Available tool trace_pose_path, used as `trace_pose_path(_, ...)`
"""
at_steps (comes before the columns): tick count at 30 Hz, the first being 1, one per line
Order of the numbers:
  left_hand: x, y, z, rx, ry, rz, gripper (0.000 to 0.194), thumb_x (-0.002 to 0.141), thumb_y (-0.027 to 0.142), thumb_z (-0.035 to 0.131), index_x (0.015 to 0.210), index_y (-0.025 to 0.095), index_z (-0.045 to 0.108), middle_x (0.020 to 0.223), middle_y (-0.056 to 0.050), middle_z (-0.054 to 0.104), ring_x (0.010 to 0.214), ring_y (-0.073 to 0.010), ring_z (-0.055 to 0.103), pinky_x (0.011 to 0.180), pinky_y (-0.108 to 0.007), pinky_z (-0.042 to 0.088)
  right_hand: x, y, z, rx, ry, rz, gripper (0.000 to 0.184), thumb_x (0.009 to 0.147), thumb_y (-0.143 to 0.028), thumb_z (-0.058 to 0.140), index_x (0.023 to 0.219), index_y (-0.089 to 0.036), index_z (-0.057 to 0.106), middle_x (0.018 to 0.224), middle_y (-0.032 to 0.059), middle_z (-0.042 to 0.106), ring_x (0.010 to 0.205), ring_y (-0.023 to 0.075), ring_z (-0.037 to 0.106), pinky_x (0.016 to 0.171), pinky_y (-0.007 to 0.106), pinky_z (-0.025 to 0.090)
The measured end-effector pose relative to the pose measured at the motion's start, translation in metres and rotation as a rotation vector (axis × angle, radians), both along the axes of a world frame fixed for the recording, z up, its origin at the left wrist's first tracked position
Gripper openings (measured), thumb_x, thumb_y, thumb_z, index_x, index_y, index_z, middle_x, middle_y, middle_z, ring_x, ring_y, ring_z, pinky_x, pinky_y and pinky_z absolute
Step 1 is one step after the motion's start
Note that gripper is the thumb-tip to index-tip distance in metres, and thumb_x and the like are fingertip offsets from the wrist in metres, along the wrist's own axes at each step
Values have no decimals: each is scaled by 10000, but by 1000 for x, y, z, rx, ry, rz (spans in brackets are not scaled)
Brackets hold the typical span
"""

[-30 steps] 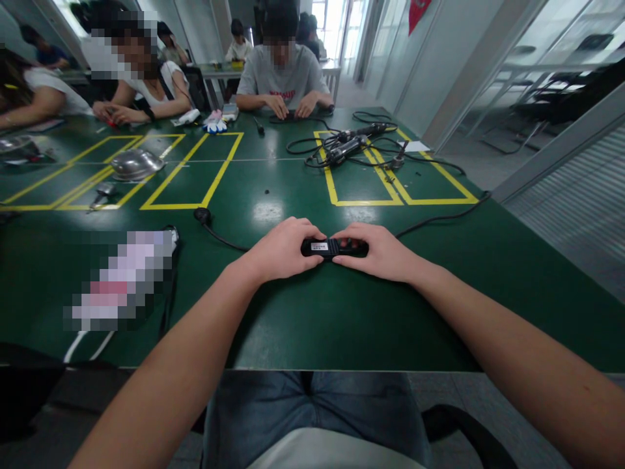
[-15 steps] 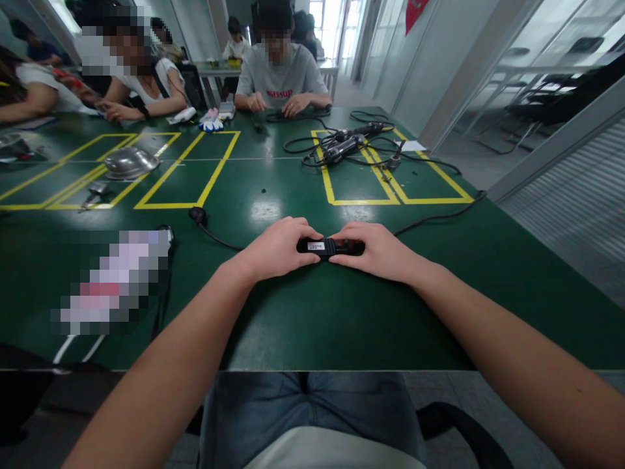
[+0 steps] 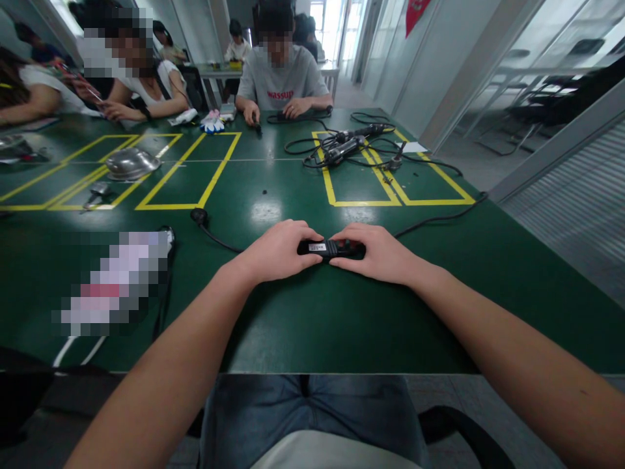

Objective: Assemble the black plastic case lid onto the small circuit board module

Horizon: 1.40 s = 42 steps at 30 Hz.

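Between my two hands lies a small black oblong device (image 3: 334,247), with ridges at its middle and a white label toward its left end. Its left end is pinched between the thumb and fingers of my left hand (image 3: 283,251). My right hand (image 3: 378,254) grips the other end the same way. A black cord with a plug (image 3: 199,216) at its tip runs out from beside my left hand. From behind my right hand, another stretch of black cord (image 3: 432,220) goes to the table's right edge. My palms hide where the cords meet the device.
The green table (image 3: 356,332) bears yellow tape rectangles. Black corded tools (image 3: 344,146) lie tangled at the far right. A metal bowl-like part (image 3: 131,163) sits at the left, and a blurred-out item (image 3: 114,280) nearer me. Across the table a person (image 3: 283,75) handles a dark object.
My hands keep the same hold on the black device. Across the table, the person's hand has shifted slightly with a dark object. The whole view has dropped by a few pixels.
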<state>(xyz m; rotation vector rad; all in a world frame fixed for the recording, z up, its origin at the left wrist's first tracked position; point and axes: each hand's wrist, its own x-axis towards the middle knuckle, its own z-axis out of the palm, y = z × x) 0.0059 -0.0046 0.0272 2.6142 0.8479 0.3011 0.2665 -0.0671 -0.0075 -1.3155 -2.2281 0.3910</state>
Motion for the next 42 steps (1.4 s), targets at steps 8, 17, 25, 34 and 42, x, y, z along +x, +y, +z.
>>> trace_pose_path(8, 2, 1, -3, -175, -195, 180, 232, 1045, 282, 698, 1256, 194, 740, 1178, -96, 852, 1092, -266, 801, 1000, -413, 625, 2, 1, -1, -13, 28, -15, 343, 955, -459, 867, 1194, -214, 840, 1013, 83, 821, 831, 254, 739, 782, 388, 590)
trace_pose_path(17, -8, 17, -16, 75, -22, 348, 92, 1023, 264, 708, 1097, 228, 748, 1070, -109, 819, 1028, -311, 749, 940, -464, 606, 0, 0, 2, -36, 54, -29, 150, 1017, -365, 784, 1072, -233, 830, 978, 71, 831, 825, 236, 731, 786, 376, 594)
trace_pose_path(25, -12, 6, 8, 99, -56, 211, 111, 978, 287, 733, 975, 195, 795, 1212, -130, 760, 1075, -299, 746, 1023, -469, 593, -4, -1, 3, -59, 86, -7, 121, 1024, -330, 749, 1005, -240, 829, 954, 60, 833, 821, 231, 724, 800, 371, 592)
trace_pose_path(34, -14, 2, 11, -117, 66, 105, 95, 936, 223, 719, 871, 235, 652, 787, -3, 735, 712, -206, 678, 690, -327, 461, -8, -4, 2, -17, 78, -26, 63, 971, -255, 737, 989, -248, 796, 933, 46, 805, 788, 217, 701, 756, 352, 559)
trace_pose_path(42, -14, 4, 15, -147, 58, 100, 81, 968, 243, 672, 894, 226, 699, 807, -14, 745, 748, -208, 691, 742, -325, 496, -8, -4, 2, -25, 123, -21, 93, 979, -308, 728, 983, -233, 783, 960, 63, 801, 813, 227, 706, 766, 370, 568)
